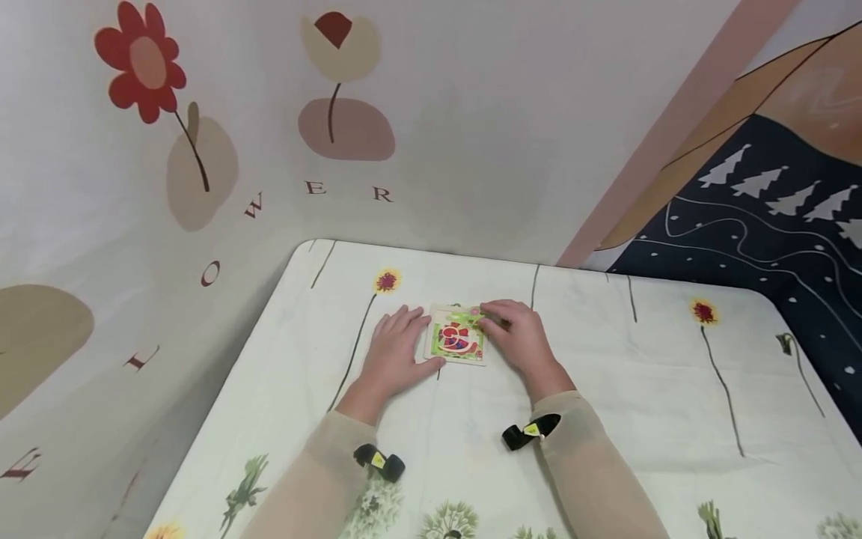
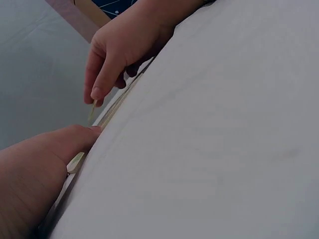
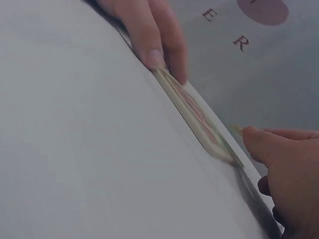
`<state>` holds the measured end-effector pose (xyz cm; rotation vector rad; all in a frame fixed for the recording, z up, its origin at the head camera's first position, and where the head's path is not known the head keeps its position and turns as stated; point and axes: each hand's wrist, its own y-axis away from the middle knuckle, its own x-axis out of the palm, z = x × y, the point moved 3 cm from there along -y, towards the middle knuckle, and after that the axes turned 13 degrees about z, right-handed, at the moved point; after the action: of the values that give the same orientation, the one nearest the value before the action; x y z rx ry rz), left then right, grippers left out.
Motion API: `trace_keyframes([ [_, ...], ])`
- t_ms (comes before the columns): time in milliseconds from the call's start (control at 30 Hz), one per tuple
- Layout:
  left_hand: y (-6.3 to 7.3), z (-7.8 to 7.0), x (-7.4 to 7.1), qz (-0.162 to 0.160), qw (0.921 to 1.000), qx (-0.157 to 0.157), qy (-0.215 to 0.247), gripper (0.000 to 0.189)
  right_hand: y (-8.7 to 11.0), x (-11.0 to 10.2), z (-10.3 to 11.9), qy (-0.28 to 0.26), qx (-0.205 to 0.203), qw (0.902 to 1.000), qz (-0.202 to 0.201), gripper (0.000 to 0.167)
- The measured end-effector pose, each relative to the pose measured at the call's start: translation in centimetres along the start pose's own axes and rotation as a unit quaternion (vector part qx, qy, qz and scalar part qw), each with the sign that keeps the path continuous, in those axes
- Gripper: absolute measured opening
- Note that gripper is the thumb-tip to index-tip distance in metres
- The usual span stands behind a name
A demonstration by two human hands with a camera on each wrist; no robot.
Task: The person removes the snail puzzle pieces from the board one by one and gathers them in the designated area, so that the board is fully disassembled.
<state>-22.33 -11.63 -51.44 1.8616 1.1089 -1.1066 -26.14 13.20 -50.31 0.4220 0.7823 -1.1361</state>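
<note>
A small square jigsaw puzzle board [image 1: 455, 359] with a pale wooden rim and a red, green and purple picture lies flat on the table. My left hand [image 1: 393, 355] rests at its left side, fingers stretched out and thumb touching the near left corner. My right hand [image 1: 521, 338] is over the far right corner. Between its thumb and fingers it pinches a small thin puzzle piece [image 2: 91, 112], held up just above the board. In the right wrist view the piece [image 3: 237, 129] shows only its edge, mostly covered by the fingertips.
A white cloth with printed flowers [image 1: 387, 281] covers the table [image 1: 640, 389]. Behind the table's far edge hangs a pale curtain [image 1: 471, 172] with flower prints and letters. A dark panel with white trees [image 1: 754, 224] hangs at the right.
</note>
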Motion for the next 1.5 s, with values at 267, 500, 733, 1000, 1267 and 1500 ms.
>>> trace_keyframes([
  [267, 0.2, 0.1, 0.0, -0.006, 0.9999, 0.002, 0.016, 0.085, 1.5, -1.8, -2.2, 0.060, -0.005, 0.9982, -0.008, 0.033],
  [500, 0.1, -0.1, 0.0, -0.012, 0.9997, 0.009, 0.018, 0.089, 2.4, -2.6, -3.3, 0.047, -0.003, 0.9987, -0.019, 0.031],
  [733, 0.1, -0.1, 0.2, -0.005, 0.9999, 0.007, 0.009, 0.085, 2.6, -2.8, -3.6, 0.043, 0.018, 0.9989, 0.002, 0.029],
  [1000, 0.1, 0.1, 0.2, 0.003, 1.0000, 0.005, 0.001, 0.081, 2.9, -2.6, -3.1, 0.044, 0.041, 0.9982, -0.006, 0.025],
  [1267, 0.1, 0.0, 0.3, 0.013, 0.9999, 0.002, 0.001, 0.082, 2.9, -2.3, -2.8, -0.001, 0.080, 0.9963, -0.031, 0.025],
  [1500, -0.1, -0.1, 0.2, 0.011, 0.9999, 0.008, 0.000, 0.081, 2.1, -0.7, -0.8, 0.016, 0.091, 0.9934, -0.068, 0.029],
])
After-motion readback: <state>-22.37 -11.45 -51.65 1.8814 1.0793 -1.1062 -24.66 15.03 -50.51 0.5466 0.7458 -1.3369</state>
